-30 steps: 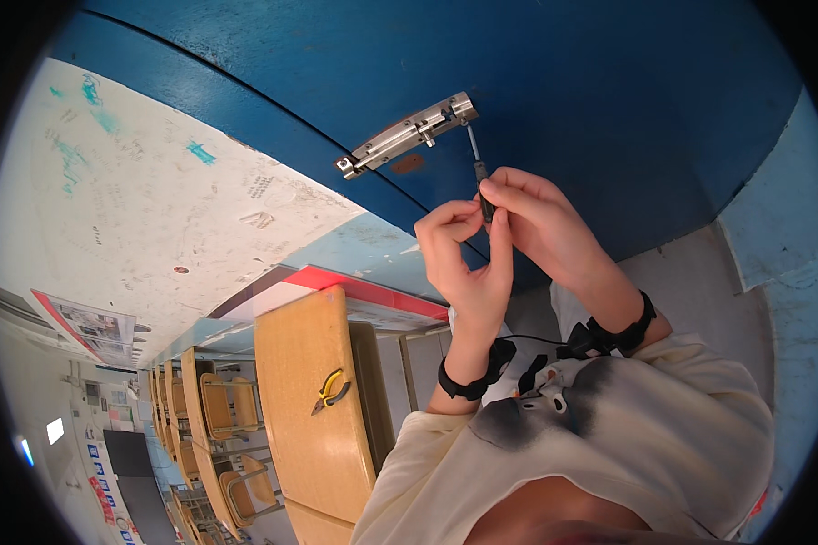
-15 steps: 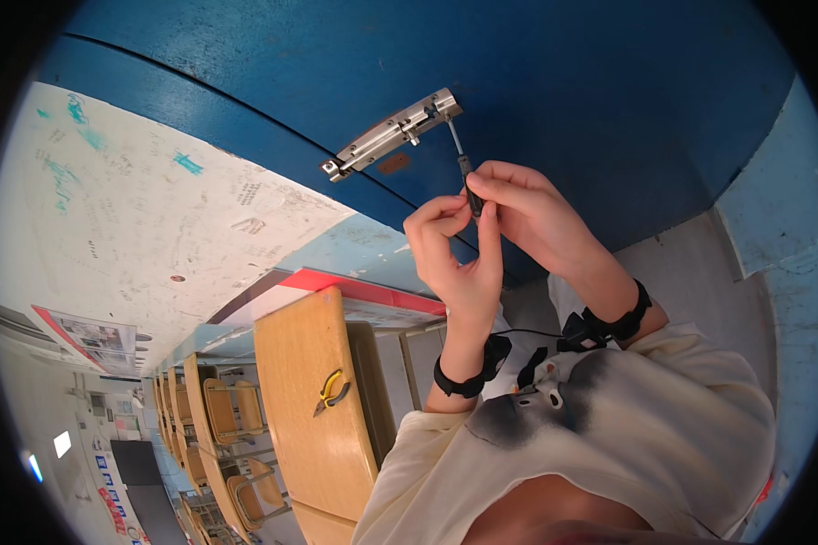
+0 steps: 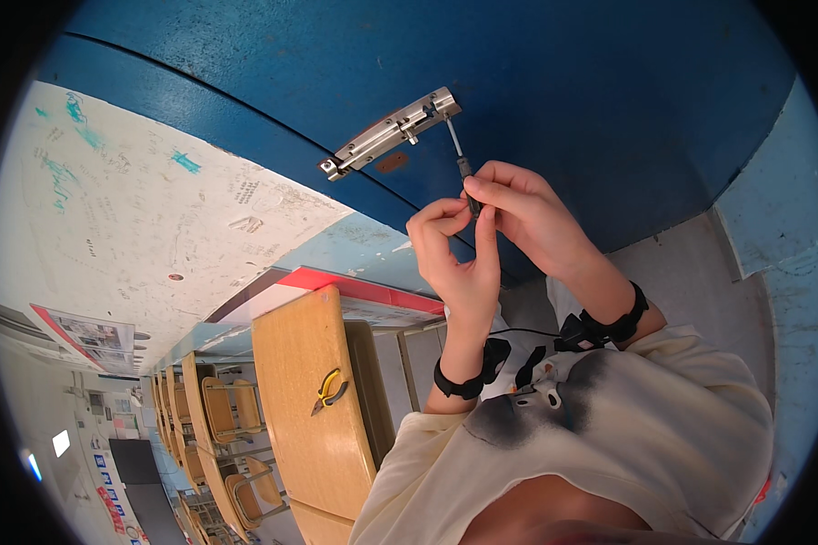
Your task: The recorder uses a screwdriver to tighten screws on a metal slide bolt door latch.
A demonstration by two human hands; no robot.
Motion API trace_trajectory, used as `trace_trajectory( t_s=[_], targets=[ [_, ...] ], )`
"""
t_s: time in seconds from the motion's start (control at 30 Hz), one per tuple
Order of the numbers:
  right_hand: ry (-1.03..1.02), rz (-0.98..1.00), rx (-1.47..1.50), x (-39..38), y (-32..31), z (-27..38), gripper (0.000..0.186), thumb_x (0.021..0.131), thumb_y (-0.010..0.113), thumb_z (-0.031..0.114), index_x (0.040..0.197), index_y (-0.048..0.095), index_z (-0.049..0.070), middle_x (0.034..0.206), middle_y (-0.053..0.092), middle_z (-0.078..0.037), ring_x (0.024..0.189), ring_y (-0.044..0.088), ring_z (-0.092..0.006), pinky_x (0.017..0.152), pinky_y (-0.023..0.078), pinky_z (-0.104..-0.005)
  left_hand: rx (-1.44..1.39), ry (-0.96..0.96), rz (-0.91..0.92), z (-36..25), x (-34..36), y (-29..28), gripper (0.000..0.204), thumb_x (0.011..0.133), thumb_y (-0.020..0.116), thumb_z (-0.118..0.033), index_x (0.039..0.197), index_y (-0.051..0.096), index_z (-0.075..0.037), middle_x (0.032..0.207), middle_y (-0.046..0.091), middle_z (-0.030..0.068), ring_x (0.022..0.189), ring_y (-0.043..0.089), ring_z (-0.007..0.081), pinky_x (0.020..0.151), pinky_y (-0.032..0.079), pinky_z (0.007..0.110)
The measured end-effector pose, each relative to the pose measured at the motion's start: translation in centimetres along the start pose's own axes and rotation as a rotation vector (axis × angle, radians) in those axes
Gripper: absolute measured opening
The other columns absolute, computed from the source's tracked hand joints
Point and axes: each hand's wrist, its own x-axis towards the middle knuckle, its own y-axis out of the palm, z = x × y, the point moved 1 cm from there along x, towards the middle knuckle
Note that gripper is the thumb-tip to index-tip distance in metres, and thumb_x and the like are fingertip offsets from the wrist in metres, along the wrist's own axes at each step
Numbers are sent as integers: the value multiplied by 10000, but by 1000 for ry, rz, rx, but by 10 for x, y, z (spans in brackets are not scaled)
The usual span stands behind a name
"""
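Observation:
A steel barrel bolt (image 3: 382, 136) is on a blue door (image 3: 591, 109), across a dark seam, above a small brownish patch (image 3: 392, 162). A screwdriver (image 3: 456, 136) has its shaft tip at a screw near the bolt's right end. My right hand (image 3: 536, 218) pinches the screwdriver's dark handle between thumb and fingers. My left hand (image 3: 454, 263) is closed round the handle's lower end, its fingertips beside those of my right hand. Both wrists wear black straps.
A wooden desk (image 3: 309, 436) stands below left, with yellow-and-black pliers (image 3: 327, 391) lying on it. Rows of wooden chairs (image 3: 223, 409) stand farther left. A scribbled white wall (image 3: 136, 227) adjoins the door; a light blue wall (image 3: 763, 200) is at right.
The door, bolt, screwdriver and both hands sit slightly further left in the view than one second ago. The grip looks the same, and little differs from half a second ago.

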Motion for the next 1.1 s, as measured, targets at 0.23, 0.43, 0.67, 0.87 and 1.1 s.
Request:
trace_trajectory(
  t_s=[0.23,0.43,0.67,0.87,1.1],
  targets=[
    [-24,-20,-16,-1,0,-2,171,896,613,227,804,583,86,727,520,35,672,474,-32,628,405,-198,-13,-37,9,2,-2,0,222,737,732,0,804,520,-11,915,587,107,848,534,231,752,422,301],
    [-11,-32,-8,-1,2,-2,175,896,615,231,805,582,85,743,518,31,686,477,-34,638,415,-201,-20,-39,11,5,-3,0,223,738,727,7,805,515,-11,918,588,108,844,530,228,749,420,300],
    [16,-7,19,1,-2,-4,169,897,613,230,810,584,88,747,517,32,691,481,-37,652,424,-209,9,-33,28,6,-3,0,215,809,697,-48,795,485,-11,904,576,96,826,534,183,768,408,266],
    [36,-5,38,1,-4,-7,163,894,617,233,815,586,94,756,519,35,701,488,-38,669,427,-213,3,-40,23,10,-6,2,218,813,697,-60,789,485,-13,901,575,93,821,531,179,766,407,263],
    [58,-17,43,3,-8,-11,170,892,622,243,829,586,90,766,524,32,714,493,-40,684,427,-218,-44,-117,21,19,-12,5,198,812,694,-56,805,502,-8,904,571,93,825,529,192,766,412,275]
  ],
)
